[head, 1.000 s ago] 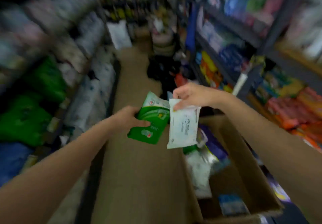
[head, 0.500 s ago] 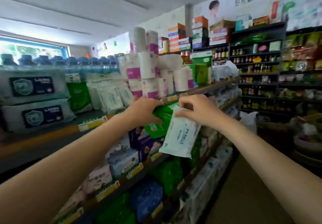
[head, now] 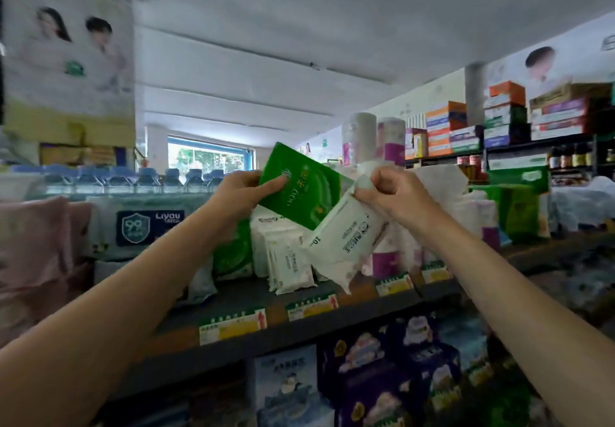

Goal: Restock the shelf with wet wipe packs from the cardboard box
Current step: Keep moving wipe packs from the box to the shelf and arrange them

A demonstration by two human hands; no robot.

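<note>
Left hand grips green pack — white pack overlaps its corner.

The dark shelf runs under both hands, its front edge lined with yellow and green price tags. Directly below the hands, white wipe packs stand upright on it in a row. Just left of them, behind the left forearm, green packs sit on the same board. Farther left of the left hand lie large pale packs with a dark blue shield label, stacked, and past them pink bundles. Beyond the right hand stand paper rolls with purple bands, then green bags farther right.
</note>
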